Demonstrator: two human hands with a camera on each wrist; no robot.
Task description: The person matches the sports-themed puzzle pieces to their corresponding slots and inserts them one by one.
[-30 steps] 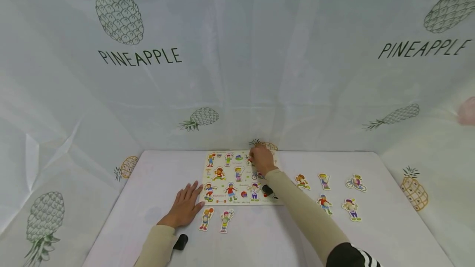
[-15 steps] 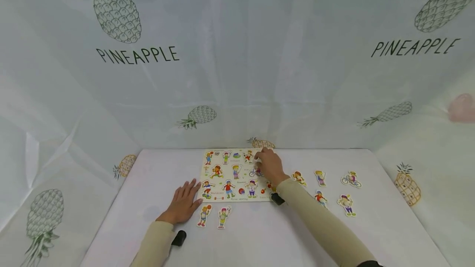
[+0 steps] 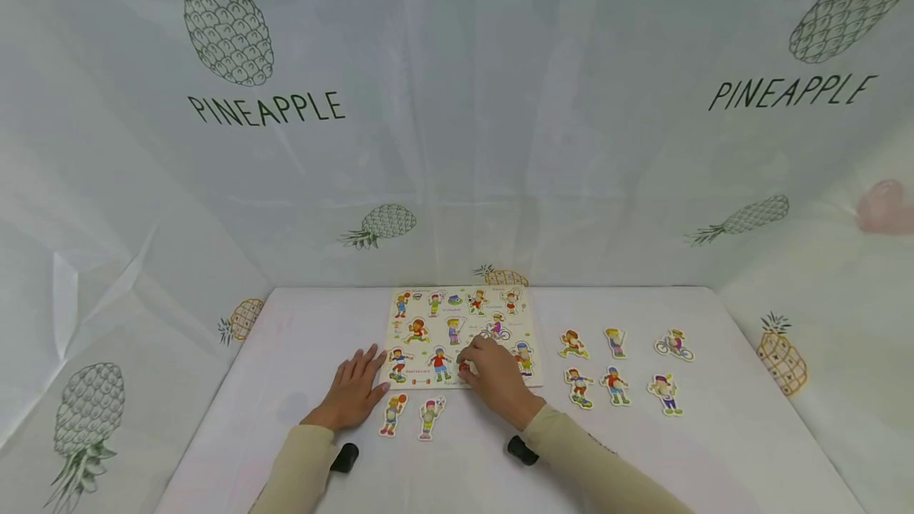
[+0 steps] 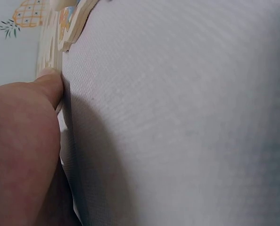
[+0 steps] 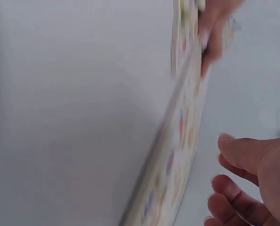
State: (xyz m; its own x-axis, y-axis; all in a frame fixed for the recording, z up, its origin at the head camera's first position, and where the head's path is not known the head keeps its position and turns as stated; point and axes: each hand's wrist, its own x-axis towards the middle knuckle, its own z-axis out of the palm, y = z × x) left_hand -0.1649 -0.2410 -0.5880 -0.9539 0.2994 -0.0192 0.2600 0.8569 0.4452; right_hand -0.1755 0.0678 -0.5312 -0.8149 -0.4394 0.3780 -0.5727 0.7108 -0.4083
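A pale wooden puzzle board (image 3: 527, 316) printed with sporty children lies at the back of the table. My left hand (image 3: 350, 395) rests on the table with its fingers spread, fingertips at the board's left edge. Over the lower middle of the board, my right hand (image 3: 496, 379) has bent fingers and hides the figures beneath it. The right wrist view shows this thumb (image 5: 234, 150) apart from the fingers, with nothing between them. In front of the board lie a basketball-player piece (image 3: 391, 416) and a pink-capped player piece (image 3: 428, 419).
Right of the board lie several cut-out pieces: a runner (image 3: 574, 344), a figure with a stick (image 3: 615, 343), a cyclist (image 3: 674, 345), a skateboarder (image 3: 578, 387), a roller skater (image 3: 615, 386) and a purple-capped figure (image 3: 666, 395). A pineapple-printed sheet (image 3: 485, 141) stands behind the table.
My right hand has moved from the board's top right toward its front middle, uncovering a figure at the top right corner. The left hand stays in place. The head view has shifted slightly.
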